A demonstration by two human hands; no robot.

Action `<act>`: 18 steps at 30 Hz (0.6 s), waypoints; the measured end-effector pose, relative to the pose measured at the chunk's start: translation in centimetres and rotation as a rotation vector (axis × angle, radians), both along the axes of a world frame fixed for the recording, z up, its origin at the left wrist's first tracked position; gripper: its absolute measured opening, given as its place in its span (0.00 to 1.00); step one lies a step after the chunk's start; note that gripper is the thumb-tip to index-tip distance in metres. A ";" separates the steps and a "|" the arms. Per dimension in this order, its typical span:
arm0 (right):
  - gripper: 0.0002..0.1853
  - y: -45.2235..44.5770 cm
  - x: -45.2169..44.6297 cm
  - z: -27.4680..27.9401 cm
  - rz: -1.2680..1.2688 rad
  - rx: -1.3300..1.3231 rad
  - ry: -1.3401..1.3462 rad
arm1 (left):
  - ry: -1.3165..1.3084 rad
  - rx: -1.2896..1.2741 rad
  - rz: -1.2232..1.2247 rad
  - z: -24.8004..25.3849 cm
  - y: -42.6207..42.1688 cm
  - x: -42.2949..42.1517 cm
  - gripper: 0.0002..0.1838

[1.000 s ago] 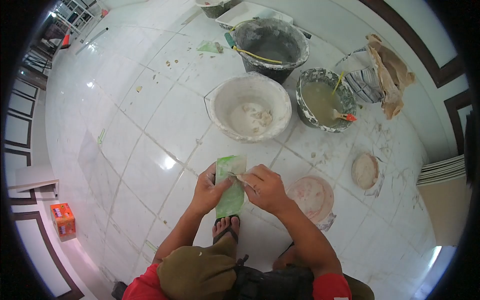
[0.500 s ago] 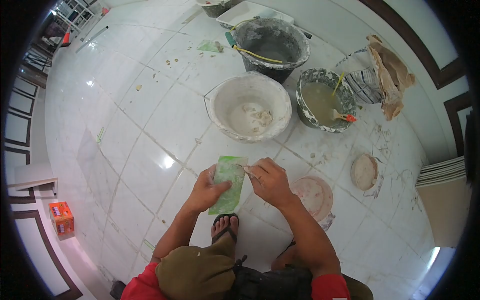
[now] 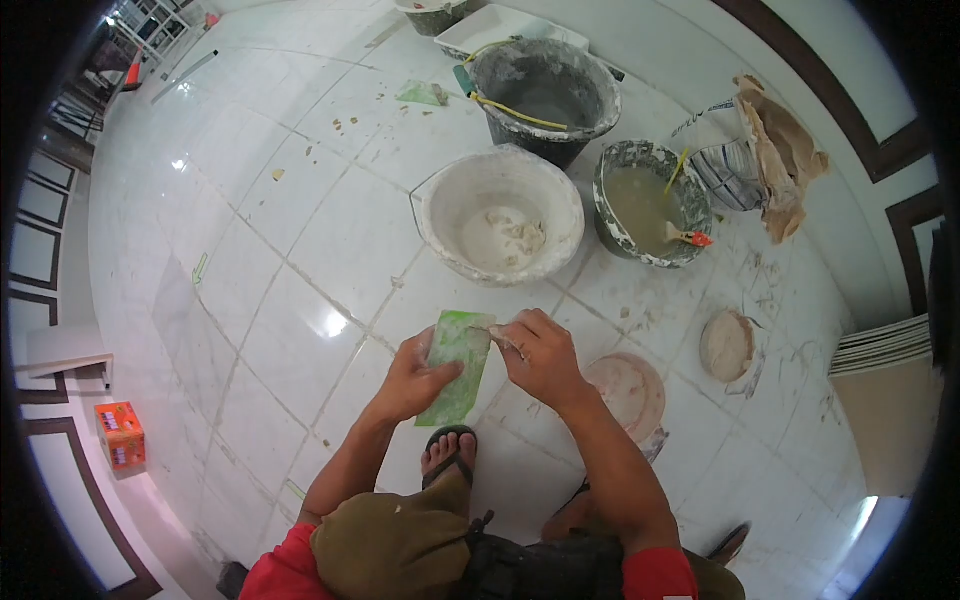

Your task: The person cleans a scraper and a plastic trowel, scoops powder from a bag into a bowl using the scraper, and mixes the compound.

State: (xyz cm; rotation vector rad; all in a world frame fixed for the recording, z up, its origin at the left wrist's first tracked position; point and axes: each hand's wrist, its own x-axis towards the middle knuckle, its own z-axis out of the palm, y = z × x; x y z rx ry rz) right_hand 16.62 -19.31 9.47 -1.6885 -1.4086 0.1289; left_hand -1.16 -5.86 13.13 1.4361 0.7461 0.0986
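- Pale bucket [image 3: 460,200] (your landmark for all places below): stands on the tiled floor [image 3: 330,250] in front of you, with pale clumps at its bottom.
- Your left hand [image 3: 415,375]: closes on the green sheet [image 3: 450,390], thumb laid across its face; the sheet, smeared with whitish residue, is held on the near side of the pale bucket, slightly left of its middle.
- Your right hand [image 3: 542,358]: pinches a pale scrap [image 3: 505,340], too small to identify, at the sheet's upper right corner, nearer you than the pale bucket.
- Dark bucket [image 3: 540,142]: just beyond the pale bucket, to its right.
- Liquid-filled bucket [image 3: 640,152]: right of the pale bucket, with a brush [image 3: 685,236] inside.
- Orange box [image 3: 121,436]: well left of the pale bucket, nearer you.
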 end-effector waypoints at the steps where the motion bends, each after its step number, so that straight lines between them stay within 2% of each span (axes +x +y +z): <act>1: 0.13 -0.1 -0.2 0.1 -0.001 0.001 -0.003 | 0.009 0.016 0.005 -0.2 0.0 0.2 0.22; 4: 0.13 -0.3 -1.1 0.6 0.015 -0.015 -0.058 | 0.008 0.038 0.017 0.1 -0.1 1.2 0.21; 9: 0.16 0.6 0.1 0.8 -0.150 0.053 -0.002 | -0.014 0.062 0.052 -0.1 -1.1 1.6 0.22; 13: 0.16 0.2 -0.8 1.1 -0.070 0.047 -0.026 | -0.021 0.064 0.067 -0.6 -1.0 1.6 0.22; 18: 0.16 0.5 0.2 0.2 -0.151 0.079 -0.011 | -0.008 0.030 0.102 -1.0 -1.5 1.5 0.22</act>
